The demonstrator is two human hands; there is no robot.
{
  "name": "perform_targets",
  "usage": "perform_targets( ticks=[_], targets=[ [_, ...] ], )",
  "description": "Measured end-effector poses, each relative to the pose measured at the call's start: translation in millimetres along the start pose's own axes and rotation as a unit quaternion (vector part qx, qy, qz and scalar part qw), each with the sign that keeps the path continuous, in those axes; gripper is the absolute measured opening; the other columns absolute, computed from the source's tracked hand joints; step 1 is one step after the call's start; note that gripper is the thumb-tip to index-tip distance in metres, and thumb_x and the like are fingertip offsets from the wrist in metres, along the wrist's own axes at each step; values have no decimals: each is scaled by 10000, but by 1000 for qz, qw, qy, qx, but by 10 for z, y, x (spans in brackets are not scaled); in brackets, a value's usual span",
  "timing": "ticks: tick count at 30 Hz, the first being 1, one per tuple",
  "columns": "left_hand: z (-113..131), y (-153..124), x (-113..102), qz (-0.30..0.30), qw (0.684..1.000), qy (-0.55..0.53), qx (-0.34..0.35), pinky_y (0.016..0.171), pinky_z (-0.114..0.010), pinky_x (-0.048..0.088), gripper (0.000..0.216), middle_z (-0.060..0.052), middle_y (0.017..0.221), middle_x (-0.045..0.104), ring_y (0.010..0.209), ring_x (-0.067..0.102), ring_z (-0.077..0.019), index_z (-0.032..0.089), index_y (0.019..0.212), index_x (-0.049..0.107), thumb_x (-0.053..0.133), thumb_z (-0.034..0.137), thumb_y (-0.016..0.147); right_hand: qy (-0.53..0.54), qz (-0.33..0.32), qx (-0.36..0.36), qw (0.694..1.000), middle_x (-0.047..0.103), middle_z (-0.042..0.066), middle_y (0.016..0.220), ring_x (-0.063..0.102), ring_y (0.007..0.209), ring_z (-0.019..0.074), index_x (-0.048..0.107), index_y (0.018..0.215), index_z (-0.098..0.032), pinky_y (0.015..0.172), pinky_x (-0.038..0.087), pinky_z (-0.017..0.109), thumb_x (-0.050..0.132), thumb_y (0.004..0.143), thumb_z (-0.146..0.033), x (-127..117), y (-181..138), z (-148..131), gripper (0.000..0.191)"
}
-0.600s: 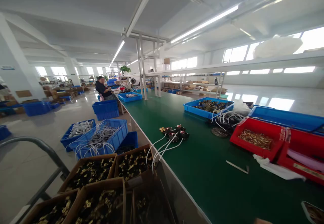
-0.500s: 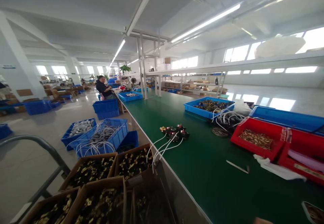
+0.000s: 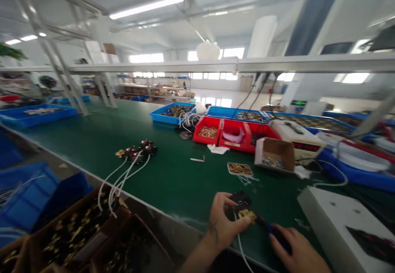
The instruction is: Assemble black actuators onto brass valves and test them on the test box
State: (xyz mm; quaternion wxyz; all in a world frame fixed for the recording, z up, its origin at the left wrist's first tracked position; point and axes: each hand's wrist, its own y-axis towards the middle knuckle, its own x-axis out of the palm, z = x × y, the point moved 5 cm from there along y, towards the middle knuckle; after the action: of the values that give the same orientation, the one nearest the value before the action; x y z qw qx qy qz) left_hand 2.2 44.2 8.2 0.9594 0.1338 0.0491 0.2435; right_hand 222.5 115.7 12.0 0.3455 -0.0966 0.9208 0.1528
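Observation:
My left hand (image 3: 224, 222) is closed round a small black part with a brass fitting (image 3: 242, 208), from which a white cable (image 3: 241, 250) hangs down. My right hand (image 3: 296, 251) grips a dark-handled tool (image 3: 275, 232) whose tip points at the brass fitting. Both hands are over the near edge of the green worktable (image 3: 173, 178). A small tray of brass pieces (image 3: 240, 169) lies just beyond the hands. A cluster of finished black parts with white cables (image 3: 135, 153) lies to the left, their cables trailing off the table edge.
Red bins (image 3: 234, 135) and blue trays (image 3: 172, 113) stand at mid-table, with an open cardboard box (image 3: 274, 154) and a white machine (image 3: 299, 138) beside them. A white box (image 3: 345, 227) sits at right. Cardboard boxes of brass parts (image 3: 70, 232) and blue crates (image 3: 27, 199) stand below left.
The view has swung right and down from the long hall to the table in front. Both hands, out of view before, now show holding the part and the tool.

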Motion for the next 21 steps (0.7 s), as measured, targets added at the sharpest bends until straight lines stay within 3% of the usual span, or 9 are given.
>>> perform_targets(
  ticks=[1, 3, 5, 7, 9, 12, 17, 19, 21],
  targets=[
    [9, 2, 37, -19, 1000, 2, 8, 876, -391, 543, 360, -88, 1166, 611, 1081, 623, -248, 195, 903, 563, 805, 256, 643, 41, -17, 87, 995, 731, 117, 839, 659, 814, 349, 731, 736, -243, 743, 544, 468, 691, 583, -605, -52, -20, -10, 395],
    [39, -2, 95, -49, 998, 13, 26, 928, -433, 517, 359, -93, 1172, 612, 1114, 602, -263, 196, 888, 571, 814, 252, 629, 171, -47, 217, 960, 691, 105, 730, 626, 661, 277, 719, 721, -197, 592, 517, 391, 652, 639, -683, -102, -61, -74, 497],
    [82, -22, 132, -67, 996, 33, 49, 960, -467, 494, 335, -96, 1156, 621, 1127, 587, -277, 199, 861, 582, 813, 243, 623, 278, -59, 239, 928, 649, 64, 714, 540, 538, 185, 726, 865, -172, 496, 446, 317, 628, 720, -694, -158, -85, -191, 550],
    [117, -50, 147, -72, 994, 52, 68, 972, -487, 486, 311, -97, 1134, 628, 1123, 585, -286, 202, 843, 594, 805, 228, 615, 272, -71, 180, 943, 648, 41, 761, 532, 552, 165, 709, 982, -185, 514, 445, 297, 692, 725, -616, -246, -91, -305, 502],
    [130, -74, 143, -68, 992, 65, 82, 981, -501, 485, 303, -100, 1130, 633, 1126, 587, -294, 203, 846, 609, 795, 216, 607, 168, -69, 83, 980, 665, 47, 833, 594, 679, 209, 703, 988, -210, 632, 500, 335, 733, 707, -502, -340, -89, -405, 406],
    [101, -89, 115, -50, 992, 71, 93, 962, -502, 508, 290, -113, 1149, 639, 1123, 606, -294, 196, 876, 621, 779, 229, 635, 47, 14, -38, 998, 653, 58, 901, 609, 792, 241, 678, 1031, -233, 764, 517, 380, 646, 797, -417, -450, -97, -522, 299],
    [-13, -95, 63, -25, 994, 69, 83, 882, -459, 555, 259, -127, 1188, 635, 1072, 650, -274, 191, 893, 605, 751, 341, 741, 57, 156, -67, 984, 647, 49, 967, 623, 853, 229, 615, 1125, -243, 765, 531, 336, 568, 907, -399, -386, -196, -567, 273],
    [-41, -107, 54, -23, 994, 67, 83, 913, -471, 542, 266, -128, 1208, 630, 1100, 641, -277, 192, 904, 601, 744, 356, 751, 56, 149, -84, 984, 643, 51, 967, 621, 838, 219, 607, 1155, -235, 764, 533, 330, 551, 920, -351, -275, -230, -571, 267],
    [-52, -118, 51, -24, 994, 64, 86, 939, -486, 529, 272, -128, 1206, 634, 1117, 633, -283, 192, 903, 603, 747, 354, 739, 19, 80, -106, 991, 644, 62, 984, 625, 839, 213, 612, 1169, -223, 769, 533, 331, 516, 903, -230, -149, -222, -579, 283]
  ],
)
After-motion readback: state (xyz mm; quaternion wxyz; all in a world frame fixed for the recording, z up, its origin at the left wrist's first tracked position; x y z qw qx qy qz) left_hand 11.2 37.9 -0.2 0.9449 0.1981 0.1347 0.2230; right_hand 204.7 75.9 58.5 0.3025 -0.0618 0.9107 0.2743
